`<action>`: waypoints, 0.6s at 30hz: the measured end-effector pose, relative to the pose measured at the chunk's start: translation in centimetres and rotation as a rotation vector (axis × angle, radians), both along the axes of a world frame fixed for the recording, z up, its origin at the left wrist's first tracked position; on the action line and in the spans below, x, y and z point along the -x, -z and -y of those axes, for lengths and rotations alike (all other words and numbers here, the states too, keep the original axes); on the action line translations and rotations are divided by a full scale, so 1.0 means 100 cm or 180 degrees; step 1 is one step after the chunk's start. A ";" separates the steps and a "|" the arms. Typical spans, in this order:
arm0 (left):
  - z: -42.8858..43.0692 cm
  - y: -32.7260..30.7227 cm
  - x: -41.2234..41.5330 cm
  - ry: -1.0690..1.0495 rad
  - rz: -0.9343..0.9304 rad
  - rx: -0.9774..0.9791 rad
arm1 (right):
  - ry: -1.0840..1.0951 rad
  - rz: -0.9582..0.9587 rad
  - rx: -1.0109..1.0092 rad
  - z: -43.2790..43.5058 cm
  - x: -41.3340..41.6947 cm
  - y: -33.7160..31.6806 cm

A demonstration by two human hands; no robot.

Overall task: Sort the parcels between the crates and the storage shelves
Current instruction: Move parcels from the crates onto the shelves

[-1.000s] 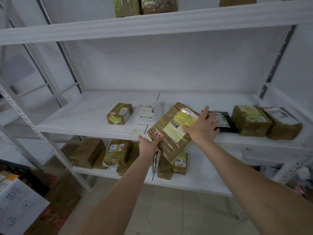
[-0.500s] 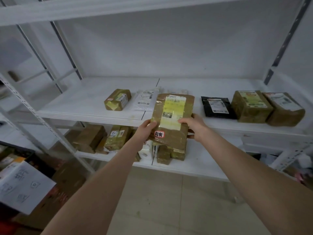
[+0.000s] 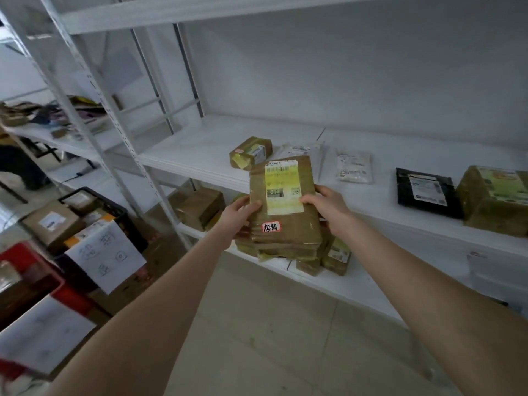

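Brown parcel [image 3: 285, 205] held just in front of the shelf [image 3: 194, 147]; left hand [image 3: 238, 217] and right hand [image 3: 328, 208] curl round its side edges; other parcels lie shelved; crate [image 3: 114, 205] holds more boxes; sorting judged partway.

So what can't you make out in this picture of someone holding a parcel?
Head view only:
- Too blurred to read: the print on the yellow label of the flat brown taped parcel.
- Mostly hidden behind that parcel: small brown parcels on the lower white shelf.
- Cut off by the right frame edge: large brown box.
- Cut by the left edge, contents blurred: red plastic crate.
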State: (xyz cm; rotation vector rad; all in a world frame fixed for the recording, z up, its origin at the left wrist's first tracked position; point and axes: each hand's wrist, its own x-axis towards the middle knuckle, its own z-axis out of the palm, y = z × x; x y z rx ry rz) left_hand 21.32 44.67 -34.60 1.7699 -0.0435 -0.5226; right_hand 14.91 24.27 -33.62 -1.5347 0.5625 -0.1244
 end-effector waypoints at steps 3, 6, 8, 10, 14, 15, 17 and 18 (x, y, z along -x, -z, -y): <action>-0.038 0.004 0.002 -0.0320 -0.0059 0.0034 | -0.0262 0.0025 0.0063 -0.036 -0.014 0.003; -0.076 0.011 0.000 -0.0441 -0.0079 0.0023 | -0.0511 0.0022 0.0038 -0.071 -0.029 0.012; -0.101 0.017 -0.003 -0.0577 -0.0117 0.0030 | -0.0667 -0.0019 0.0000 -0.095 -0.041 0.021; -0.126 0.027 -0.009 -0.0687 -0.0208 0.0116 | -0.0811 -0.0109 -0.0052 -0.119 -0.054 0.029; -0.183 0.051 -0.028 -0.0779 -0.0322 0.0109 | -0.0947 -0.0240 -0.0122 -0.178 -0.091 0.048; -0.200 0.057 -0.035 -0.0813 -0.0366 0.0084 | -0.0996 -0.0271 -0.0102 -0.195 -0.103 0.055; -0.237 0.068 -0.049 -0.0868 -0.0447 0.0021 | -0.1068 -0.0377 -0.0089 -0.232 -0.129 0.072; -0.257 0.073 -0.056 -0.0906 -0.0476 0.0001 | -0.1119 -0.0439 -0.0089 -0.253 -0.142 0.079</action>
